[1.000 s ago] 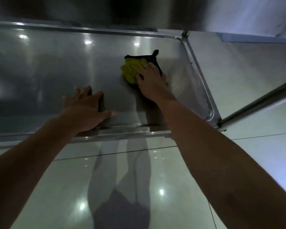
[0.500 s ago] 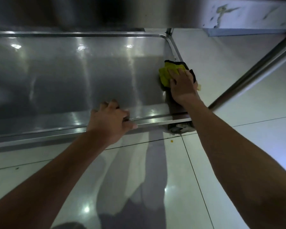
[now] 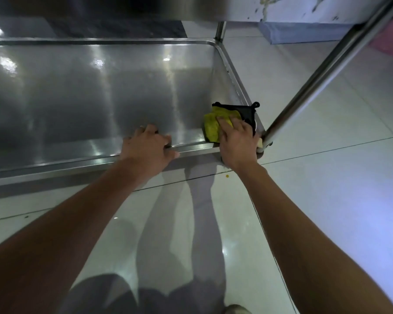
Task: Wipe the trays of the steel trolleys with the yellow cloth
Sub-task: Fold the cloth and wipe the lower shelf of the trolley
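Note:
The low steel tray (image 3: 82,105) of the trolley fills the left and middle of the view. A yellow cloth with a black edge (image 3: 212,125) lies in the tray's near right corner. My right hand (image 3: 237,143) presses flat on the cloth, fingers spread and fairly straight. My left hand (image 3: 148,148) grips the tray's near rim, fingers curled over the edge into the tray, thumb on the outer side.
A steel trolley post (image 3: 322,73) slants up from the near right corner, another post (image 3: 220,30) stands at the far right corner. An upper tray's underside (image 3: 123,7) overhangs. White tiled floor (image 3: 327,177) lies to the right and below.
My right hand has drawn the cloth along the tray's right side toward me, into the near right corner. My left hand stays gripping the near rim.

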`<state>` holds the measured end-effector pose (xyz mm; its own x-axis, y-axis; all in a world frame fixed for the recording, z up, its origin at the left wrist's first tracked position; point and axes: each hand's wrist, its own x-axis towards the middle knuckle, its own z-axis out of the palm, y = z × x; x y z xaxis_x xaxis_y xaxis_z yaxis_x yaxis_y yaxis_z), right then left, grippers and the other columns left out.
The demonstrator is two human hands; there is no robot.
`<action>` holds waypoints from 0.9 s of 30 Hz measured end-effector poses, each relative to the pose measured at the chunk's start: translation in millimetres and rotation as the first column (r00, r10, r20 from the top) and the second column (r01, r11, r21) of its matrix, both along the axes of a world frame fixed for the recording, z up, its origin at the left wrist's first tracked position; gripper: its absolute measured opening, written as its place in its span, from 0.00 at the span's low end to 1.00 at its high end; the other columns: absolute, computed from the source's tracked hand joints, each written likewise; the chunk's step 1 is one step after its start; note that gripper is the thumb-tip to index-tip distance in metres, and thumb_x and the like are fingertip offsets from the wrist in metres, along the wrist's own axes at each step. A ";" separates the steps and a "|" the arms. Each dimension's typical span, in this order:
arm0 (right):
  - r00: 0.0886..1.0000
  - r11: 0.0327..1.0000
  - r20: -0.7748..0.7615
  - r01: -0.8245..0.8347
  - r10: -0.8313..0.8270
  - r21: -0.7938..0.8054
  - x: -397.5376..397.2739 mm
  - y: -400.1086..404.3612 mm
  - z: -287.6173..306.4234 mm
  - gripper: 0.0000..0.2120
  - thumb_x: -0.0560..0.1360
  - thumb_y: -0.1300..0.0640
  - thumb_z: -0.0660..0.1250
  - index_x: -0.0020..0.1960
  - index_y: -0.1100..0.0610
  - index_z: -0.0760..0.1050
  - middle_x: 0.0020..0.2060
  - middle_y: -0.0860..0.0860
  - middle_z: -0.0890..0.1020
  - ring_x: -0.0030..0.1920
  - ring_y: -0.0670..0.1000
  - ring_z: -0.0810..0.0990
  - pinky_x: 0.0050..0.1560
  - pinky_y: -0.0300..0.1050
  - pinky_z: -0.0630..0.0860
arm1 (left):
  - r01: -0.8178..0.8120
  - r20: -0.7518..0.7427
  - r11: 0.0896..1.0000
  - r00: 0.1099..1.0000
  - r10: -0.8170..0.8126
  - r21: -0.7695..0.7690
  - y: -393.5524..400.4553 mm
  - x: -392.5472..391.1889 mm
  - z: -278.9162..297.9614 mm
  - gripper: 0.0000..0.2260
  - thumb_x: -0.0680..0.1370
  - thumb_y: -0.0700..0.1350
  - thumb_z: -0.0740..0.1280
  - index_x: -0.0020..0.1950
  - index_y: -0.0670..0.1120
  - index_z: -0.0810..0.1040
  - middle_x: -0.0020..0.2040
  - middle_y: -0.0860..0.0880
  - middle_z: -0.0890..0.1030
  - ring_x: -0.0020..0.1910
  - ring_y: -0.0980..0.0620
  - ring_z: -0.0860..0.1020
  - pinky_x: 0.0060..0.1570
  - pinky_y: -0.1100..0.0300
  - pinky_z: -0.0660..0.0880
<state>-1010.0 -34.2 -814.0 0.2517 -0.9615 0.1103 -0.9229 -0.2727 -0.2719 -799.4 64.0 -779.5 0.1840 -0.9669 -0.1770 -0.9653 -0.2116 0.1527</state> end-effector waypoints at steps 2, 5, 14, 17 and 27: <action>1.000 1.000 0.014 -0.004 0.004 0.018 4.5 6.7 2.2 0.20 0.83 0.51 0.55 0.75 0.43 0.67 0.73 0.49 0.69 0.73 0.58 0.62 0.70 0.64 0.59 | 0.038 -0.044 0.999 0.998 -0.037 0.015 3.1 7.2 3.9 0.21 0.76 0.63 0.65 0.66 0.58 0.75 0.69 0.49 0.69 0.70 0.43 0.66 0.64 0.45 0.69; 0.999 0.999 0.021 -0.037 0.036 0.013 20.5 20.5 3.4 0.20 0.83 0.50 0.54 0.74 0.43 0.67 0.73 0.50 0.70 0.72 0.58 0.63 0.69 0.64 0.60 | 0.075 -0.107 0.997 0.991 -0.076 -0.009 13.8 22.9 6.2 0.22 0.75 0.58 0.69 0.67 0.54 0.75 0.70 0.49 0.70 0.69 0.43 0.69 0.64 0.48 0.71; 0.997 0.997 0.001 -0.074 0.074 -0.030 64.0 52.1 1.7 0.20 0.82 0.47 0.54 0.73 0.43 0.68 0.72 0.49 0.71 0.71 0.58 0.64 0.63 0.65 0.63 | -0.074 -0.061 0.989 0.996 0.066 -0.125 52.8 74.9 2.1 0.18 0.71 0.63 0.72 0.54 0.54 0.80 0.54 0.50 0.80 0.55 0.44 0.77 0.50 0.50 0.75; 0.986 0.986 -0.009 -0.164 0.164 -0.008 95.2 74.1 3.5 0.20 0.83 0.46 0.54 0.73 0.42 0.68 0.72 0.49 0.70 0.71 0.58 0.64 0.62 0.64 0.62 | -0.159 -0.176 0.979 0.975 0.136 -0.129 51.4 74.8 3.4 0.34 0.67 0.60 0.77 0.71 0.54 0.72 0.60 0.47 0.80 0.59 0.40 0.78 0.54 0.48 0.75; 0.950 0.951 0.056 -0.309 0.308 0.017 135.0 90.9 5.5 0.16 0.81 0.46 0.56 0.67 0.40 0.74 0.68 0.50 0.70 0.66 0.57 0.66 0.63 0.62 0.63 | -0.062 -0.102 0.985 0.994 0.046 -0.162 60.8 71.9 -4.1 0.33 0.74 0.53 0.71 0.77 0.51 0.64 0.60 0.43 0.77 0.53 0.34 0.78 0.47 0.46 0.75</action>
<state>-875.0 56.7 -808.5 0.5312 -0.8404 0.1076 -0.7789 -0.5344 -0.3283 -727.5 124.8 -783.6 0.2263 -0.9734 -0.0358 -0.9319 -0.2271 0.2829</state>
